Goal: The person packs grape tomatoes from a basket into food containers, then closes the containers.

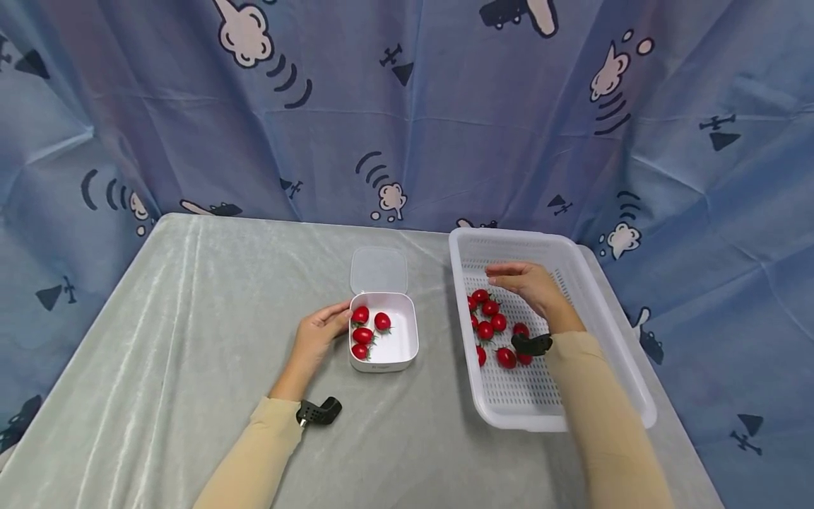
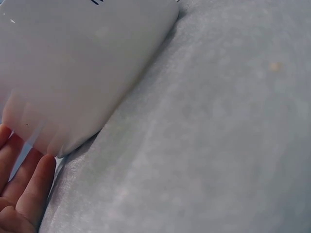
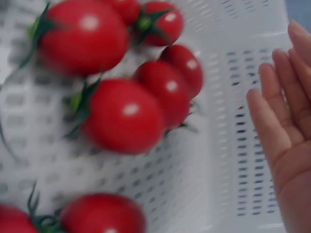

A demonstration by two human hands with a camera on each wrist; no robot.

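- Tomatoes (image 1: pixel 363 336) red, their stems (image 3: pixel 81 106) green
- Box (image 1: pixel 399 339) white with dark print (image 1: pixel 381 367)
- Lid (image 1: pixel 379 268) milky white
- Basket (image 1: pixel 528 422) white, patterned with rows of slots (image 1: pixel 521 389)
- Cloth (image 1: pixel 242 304) pale grey
- Curtain (image 1: pixel 445 148) blue, printed with whitish puffs (image 1: pixel 246 35), dark curves (image 1: pixel 299 95) and dark triangles (image 1: pixel 403 73)
- Sleeves (image 1: pixel 254 459) beige
- Wrist cameras (image 1: pixel 320 411) black

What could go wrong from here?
The tomatoes in the basket are round and crowded, so picking one may roll its neighbours.
The left hand touches the side of the white box; a stray push could slide it.
Cloth-covered table lies between box and basket, so a tomato dropped on the way across might roll off.
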